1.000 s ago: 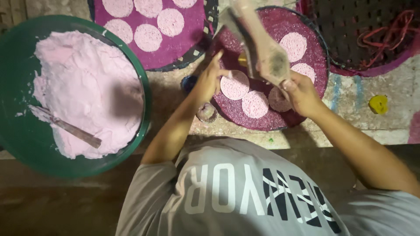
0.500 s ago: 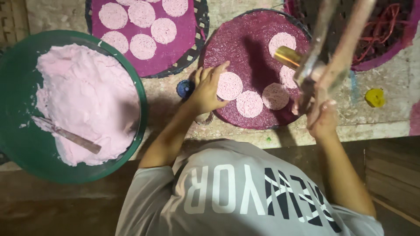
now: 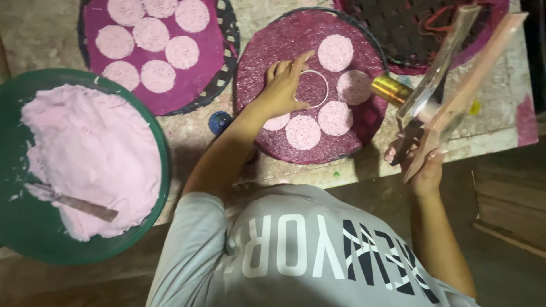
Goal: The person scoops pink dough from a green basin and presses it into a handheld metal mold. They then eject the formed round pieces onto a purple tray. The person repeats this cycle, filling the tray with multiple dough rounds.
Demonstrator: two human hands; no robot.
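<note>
The left hand (image 3: pixel 282 91) lies at frame centre on the round magenta woven mat (image 3: pixel 273 136), fingers spread loosely and resting against the thin white ring mould (image 3: pixel 312 88), which sits flat just right of the fingertips. Pale pink dough discs (image 3: pixel 303 132) crowd around the ring below and to the right. The right hand (image 3: pixel 424 165), lower right, grips long flat pink-smeared paddles (image 3: pixel 455 74) pointing to the upper right; there seem to be two. A green basin of pink dough (image 3: pixel 17 227) sits far left on the worktop (image 3: pixel 500 131).
</note>
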